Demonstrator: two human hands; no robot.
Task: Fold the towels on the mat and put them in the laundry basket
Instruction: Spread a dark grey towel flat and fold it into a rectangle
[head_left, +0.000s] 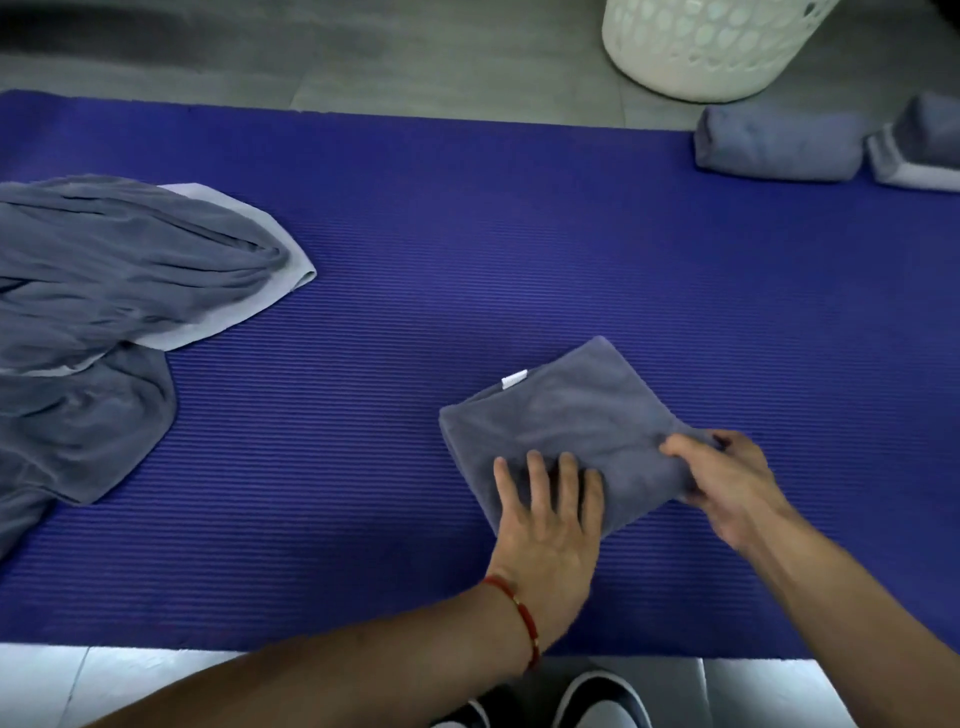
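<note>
Looking down from my head, I see the blue mat (415, 218) stretched across the grey floor (363, 57), ribbed side up.

Near its front edge, right of centre, lies the towel (566, 415) I am working on: grey, folded into a small square turned at an angle, with a white tag (514, 379) sticking out at its far left edge.

My left hand (545, 525) lies flat on the near corner of the towel, fingers straight and spread, pressing the cloth down onto the mat. A red cord (519, 618) circles that wrist.

My right hand (727, 483) is at the towel's right corner, thumb on top and fingers curled under the edge, pinching the layers of cloth.

On the left side of the mat sits a pile (104, 312) of unfolded grey towels, crumpled, with a paler grey one showing under the upper part. It is well apart from the towel under my hands.

At the far right end of the mat two folded bundles rest side by side: a roll (779, 145) and, just beside it at the frame edge, a second roll (919, 150) on a paler fold.

The white basket (701, 52) stands on the floor beyond the mat, behind those rolls, its wall pierced with oval holes.

At the bottom edge, the toes of my shoes (597, 701) show on pale tiles.
</note>
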